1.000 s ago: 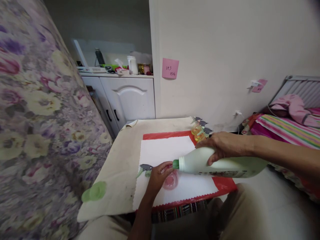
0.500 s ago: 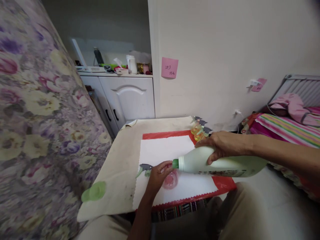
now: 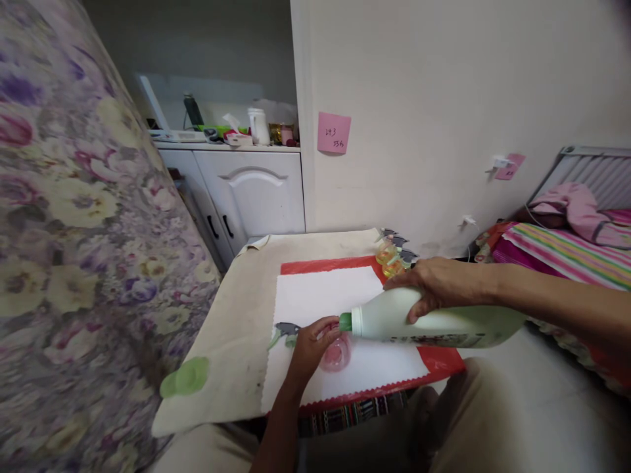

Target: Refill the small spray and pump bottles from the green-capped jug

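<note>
- Right hand (image 3: 440, 284): closed over the upper body of the pale green detergent bottle (image 3: 434, 324), fingers wrapped across the top and thumb on the near side. The bottle is held almost horizontal above the near right part of the table (image 3: 231, 341), its green neck (image 3: 346, 322) pointing left.
- Left hand (image 3: 311, 344): fingers curled around the small pink bottle (image 3: 335, 353), which stands on the white cloth (image 3: 325, 302) near the cloth's near edge. The green neck sits directly above the pink bottle's opening, touching or just apart; the view does not show which.
- Grey spray head (image 3: 286, 329): lies on the white cloth just left of the left hand.
- Red mat (image 3: 444, 363): under the white cloth, showing along the far, right and near edges.
- Two yellow spray bottles (image 3: 392, 259): at the far right corner of the mat, just beyond the right hand.
- Green cap (image 3: 186, 379): on the near left corner of the table, well apart from both hands.
- Change from the earlier frames: both hands, the detergent bottle and the pink bottle hold the same positions; the detergent bottle's tilt is unchanged to the eye.
</note>
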Action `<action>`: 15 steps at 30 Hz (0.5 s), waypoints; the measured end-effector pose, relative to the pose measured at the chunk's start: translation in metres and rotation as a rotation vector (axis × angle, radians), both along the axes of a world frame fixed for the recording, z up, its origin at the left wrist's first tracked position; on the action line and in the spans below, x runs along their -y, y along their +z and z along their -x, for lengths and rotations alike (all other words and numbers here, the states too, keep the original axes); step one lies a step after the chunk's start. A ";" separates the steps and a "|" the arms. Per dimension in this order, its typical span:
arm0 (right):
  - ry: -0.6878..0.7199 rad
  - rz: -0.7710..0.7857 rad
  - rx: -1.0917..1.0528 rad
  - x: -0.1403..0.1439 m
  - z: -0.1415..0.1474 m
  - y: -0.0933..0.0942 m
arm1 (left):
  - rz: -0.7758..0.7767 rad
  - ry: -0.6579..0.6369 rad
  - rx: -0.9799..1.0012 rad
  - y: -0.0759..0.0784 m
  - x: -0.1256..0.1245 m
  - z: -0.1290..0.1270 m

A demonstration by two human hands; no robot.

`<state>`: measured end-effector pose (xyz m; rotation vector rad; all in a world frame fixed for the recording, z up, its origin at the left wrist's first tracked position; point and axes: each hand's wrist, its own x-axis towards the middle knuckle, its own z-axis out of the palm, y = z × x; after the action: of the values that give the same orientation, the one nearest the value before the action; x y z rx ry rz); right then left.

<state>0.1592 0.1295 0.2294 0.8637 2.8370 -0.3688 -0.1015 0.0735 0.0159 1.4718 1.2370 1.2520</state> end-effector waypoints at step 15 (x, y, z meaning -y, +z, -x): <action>0.004 -0.005 0.008 0.000 0.001 0.001 | 0.006 0.001 -0.001 0.001 0.000 0.000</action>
<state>0.1587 0.1295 0.2306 0.8582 2.8331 -0.3563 -0.1013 0.0738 0.0169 1.4683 1.2416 1.2473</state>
